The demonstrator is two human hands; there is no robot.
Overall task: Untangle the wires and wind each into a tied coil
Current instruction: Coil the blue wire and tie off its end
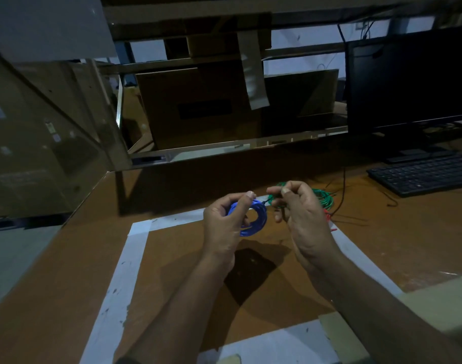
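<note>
Two bare forearms in view, entering from bottom edge — no sleeves visible up to frame limit. Left hand (224,222) bare: no glove, ring or watch seen. Right hand (301,214) likewise bare — short, pale thumbnail visible. Lighting dim; finer detail unreadable.

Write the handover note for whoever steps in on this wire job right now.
Left hand grips the wound blue wire coil above the taped brown table.
Right hand pinches a thin dark tie at the coil's upper edge.
Loose green wire and a bit of red wire lie behind the right hand.
Done: blue wound. Left: finish its tie, then coil and tie green and red.
</note>
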